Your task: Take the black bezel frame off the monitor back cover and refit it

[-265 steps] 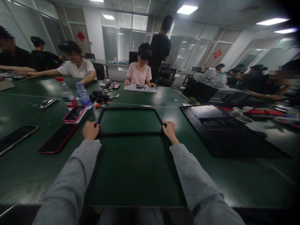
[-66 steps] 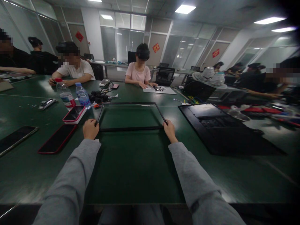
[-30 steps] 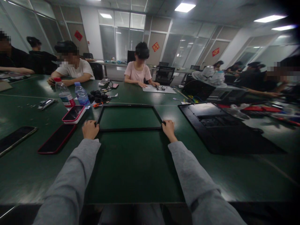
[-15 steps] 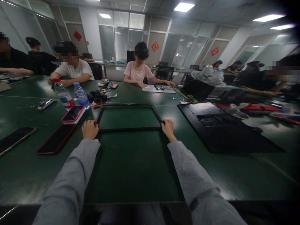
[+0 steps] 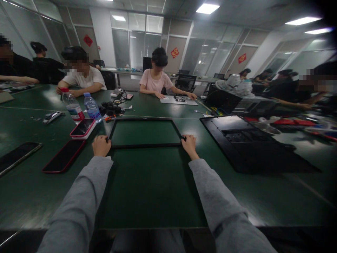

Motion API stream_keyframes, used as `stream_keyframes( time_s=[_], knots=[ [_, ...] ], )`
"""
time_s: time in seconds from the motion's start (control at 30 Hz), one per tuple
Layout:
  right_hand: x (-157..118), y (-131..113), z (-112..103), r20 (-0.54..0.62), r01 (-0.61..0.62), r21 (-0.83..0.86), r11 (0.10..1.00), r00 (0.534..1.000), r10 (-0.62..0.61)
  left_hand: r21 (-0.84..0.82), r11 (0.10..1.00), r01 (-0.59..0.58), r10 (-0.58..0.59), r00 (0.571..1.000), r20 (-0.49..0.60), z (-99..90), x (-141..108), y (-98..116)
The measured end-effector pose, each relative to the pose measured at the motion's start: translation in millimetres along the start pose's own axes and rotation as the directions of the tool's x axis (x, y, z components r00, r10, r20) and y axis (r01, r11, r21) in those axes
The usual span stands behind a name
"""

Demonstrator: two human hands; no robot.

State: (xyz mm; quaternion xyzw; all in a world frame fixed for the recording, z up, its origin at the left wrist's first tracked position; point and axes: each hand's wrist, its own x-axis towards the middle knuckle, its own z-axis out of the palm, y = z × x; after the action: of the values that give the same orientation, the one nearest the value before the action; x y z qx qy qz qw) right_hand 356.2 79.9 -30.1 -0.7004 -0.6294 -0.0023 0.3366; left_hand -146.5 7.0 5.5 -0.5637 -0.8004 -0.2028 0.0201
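A thin black rectangular frame [image 5: 147, 145] is in front of me, low over the green table; whether it rests on the surface I cannot tell. My left hand [image 5: 101, 146] is closed around its left side near the front corner. On the opposite side, my right hand [image 5: 189, 144] grips it near the right front corner. Green tabletop shows through the frame's opening. To the right lies a large black panel [image 5: 252, 147] with a recessed middle part. A phone with a red edge [image 5: 64, 156] lies just left of my left hand.
Two plastic bottles, one red-capped [image 5: 72, 105] and one blue-capped [image 5: 92, 108], stand beyond a pink-rimmed phone [image 5: 83, 128]. Another phone [image 5: 18, 157] lies far left. Black cables [image 5: 110, 108] are bunched behind the frame. Across the table a person in pink [image 5: 158, 82] works at a light board [image 5: 189, 102].
Both hands and the black frame stay almost where they were. The whole view has shifted very slightly.
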Motion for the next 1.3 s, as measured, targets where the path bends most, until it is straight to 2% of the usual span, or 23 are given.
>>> stream_keyframes(
  time_s=[0.83, 1.03, 1.17, 1.3],
  knots=[
    [1, 0, 2, -0.010, -0.005, -0.003, 1.000, 1.000, 0.005, -0.016, 1.000, -0.011, 0.010, 0.999, -0.054, 6.3, 1, -3],
    [4, -1, 2, -0.040, 0.018, 0.068, 0.997, 0.999, -0.016, -0.074, 0.990, -0.117, 0.110, 0.990, -0.091, 5.2, -4, 3],
    [6, 0, -3, -0.105, -0.041, 0.198, 0.979, 0.993, 0.063, -0.116, 0.974, -0.193, 0.184, 0.979, -0.083, 4.9, -10, 7],
    [3, 3, -10, -0.142, -0.162, 0.360, 0.919, 0.964, 0.226, -0.149, 0.967, -0.206, 0.208, 0.978, -0.002, 2.9, -14, 8]
  ],
)
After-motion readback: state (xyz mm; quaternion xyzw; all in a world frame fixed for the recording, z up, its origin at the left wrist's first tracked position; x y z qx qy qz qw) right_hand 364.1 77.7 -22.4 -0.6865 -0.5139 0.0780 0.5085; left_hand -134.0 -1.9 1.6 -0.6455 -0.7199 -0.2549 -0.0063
